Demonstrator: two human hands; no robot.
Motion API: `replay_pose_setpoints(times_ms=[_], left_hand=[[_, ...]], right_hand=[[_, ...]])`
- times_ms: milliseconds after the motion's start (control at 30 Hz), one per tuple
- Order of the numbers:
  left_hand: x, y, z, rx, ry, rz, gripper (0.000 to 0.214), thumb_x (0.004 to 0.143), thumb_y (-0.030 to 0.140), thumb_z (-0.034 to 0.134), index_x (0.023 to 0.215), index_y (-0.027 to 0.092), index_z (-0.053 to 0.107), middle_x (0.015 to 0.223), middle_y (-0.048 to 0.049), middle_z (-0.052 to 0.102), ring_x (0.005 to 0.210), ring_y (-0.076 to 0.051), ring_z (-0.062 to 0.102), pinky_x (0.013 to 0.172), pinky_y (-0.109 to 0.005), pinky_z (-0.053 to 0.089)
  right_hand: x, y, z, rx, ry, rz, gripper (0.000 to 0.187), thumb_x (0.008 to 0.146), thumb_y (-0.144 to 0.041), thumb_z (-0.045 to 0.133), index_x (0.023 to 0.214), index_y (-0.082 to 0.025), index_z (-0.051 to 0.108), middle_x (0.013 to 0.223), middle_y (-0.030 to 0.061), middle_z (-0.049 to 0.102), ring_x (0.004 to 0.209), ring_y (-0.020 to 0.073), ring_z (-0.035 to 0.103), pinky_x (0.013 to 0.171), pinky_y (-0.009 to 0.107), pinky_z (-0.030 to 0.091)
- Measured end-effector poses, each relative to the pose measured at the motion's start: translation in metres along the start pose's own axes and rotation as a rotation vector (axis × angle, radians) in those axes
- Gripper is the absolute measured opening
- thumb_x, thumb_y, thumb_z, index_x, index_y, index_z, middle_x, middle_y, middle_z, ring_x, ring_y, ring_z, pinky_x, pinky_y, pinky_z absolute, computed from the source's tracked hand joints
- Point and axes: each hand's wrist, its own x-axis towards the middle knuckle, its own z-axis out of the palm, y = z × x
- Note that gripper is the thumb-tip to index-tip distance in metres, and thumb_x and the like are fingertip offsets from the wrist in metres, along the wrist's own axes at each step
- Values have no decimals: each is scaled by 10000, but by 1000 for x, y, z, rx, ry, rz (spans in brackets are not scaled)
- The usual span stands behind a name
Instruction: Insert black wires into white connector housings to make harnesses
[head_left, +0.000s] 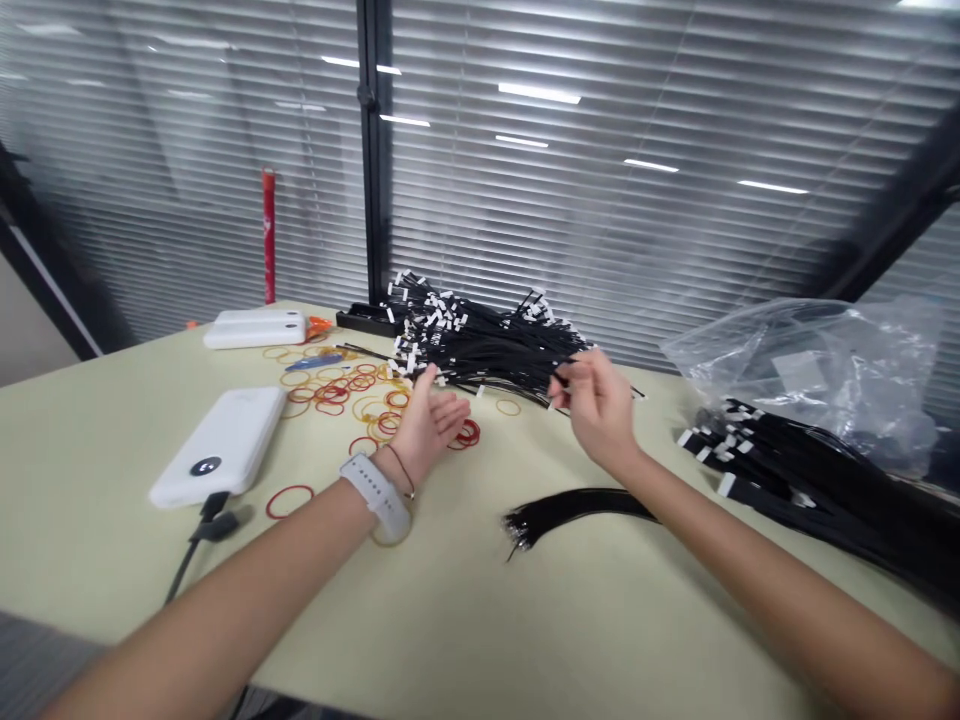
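My left hand (pixel 429 428) is open, its palm turned inward and fingers stretched toward the right, above the table beside some rubber bands (pixel 466 433). It holds nothing. A pale watch strap is on that wrist. My right hand (pixel 600 405) is closed in a pinch on a thin black cable at the right end of a large pile of black cables (pixel 495 345) with white connectors; the fingers partly hide the held piece. Below the right forearm, a curved bundle of black cables (pixel 574 508) lies on the table, its right end hidden by the arm.
Loose red and yellow rubber bands (pixel 330 392) are scattered left of the pile. Two white power banks, the nearer (pixel 221 445) with a cable plugged in, lie on the left. More black cables (pixel 832 480) and a clear plastic bag (pixel 810 350) are at the right. Window blinds stand behind.
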Motion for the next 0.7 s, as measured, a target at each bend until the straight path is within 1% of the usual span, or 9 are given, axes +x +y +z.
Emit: replay_pose_setpoints(times_ms=[67,167,333,400,467,533,600,667,700], left_hand=[[1,8,-2,-86,14,47,485,774,587,439,914,135,544,1027,-154,625,969,-208,601,781,-278,505],[3,20,-4,-156,56,141,335,805,485,475,926,177,523,1046,-102,620,956,-163,602,767,-228,510],[7,27,-7,-89,71,250,109,818,288,519,818,191,568,895,-18,645,769,-77,609,692,-141,497],[6,22,-5,6,48,255,88,789,261,564,808,178,585,850,-12,645,697,-70,599,666,-157,496],[4,14,-1,136,-3,223,120,770,264,593,786,146,602,814,-25,646,657,-82,593,639,-194,496],[0,5,4,283,-77,167,166,761,280,601,740,116,618,758,-43,647,649,-109,598,613,-226,491],[-5,-4,8,419,-149,125,181,748,287,606,707,112,629,713,-49,645,656,-133,603,594,-235,477],[-10,-10,11,538,-204,123,176,731,298,610,700,127,636,701,-36,640,654,-140,594,581,-231,457],[-11,-11,12,594,-223,137,178,725,311,610,701,136,638,690,-22,630,641,-138,579,568,-227,443]], right_hand=[[-8,-3,-16,61,105,-5,303,912,-451,216,780,-221,361,611,-16,506,487,89,503,486,215,428],[-20,-1,-40,94,176,10,288,902,-461,260,759,-228,353,566,-21,479,464,103,495,455,230,422],[-34,28,-83,-27,125,174,316,865,-465,366,695,-208,437,534,-21,478,416,86,442,406,216,385],[-38,48,-99,-94,88,242,299,857,-461,380,751,-200,482,485,-35,464,363,85,402,353,209,337],[-41,71,-114,-175,2,284,299,835,-464,414,800,-186,520,453,-36,473,341,97,398,339,217,331],[-44,91,-126,-268,-95,279,316,815,-456,442,761,-169,563,481,-4,504,405,127,461,398,252,387],[-48,102,-132,-361,-158,225,302,784,-432,494,760,-147,590,657,79,580,610,197,548,557,349,451],[-51,98,-130,-420,-224,136,291,778,-394,518,844,-124,605,910,165,574,855,271,528,740,461,415],[-54,91,-125,-427,-278,84,286,794,-370,506,894,-122,605,997,180,547,934,284,496,804,485,378]])
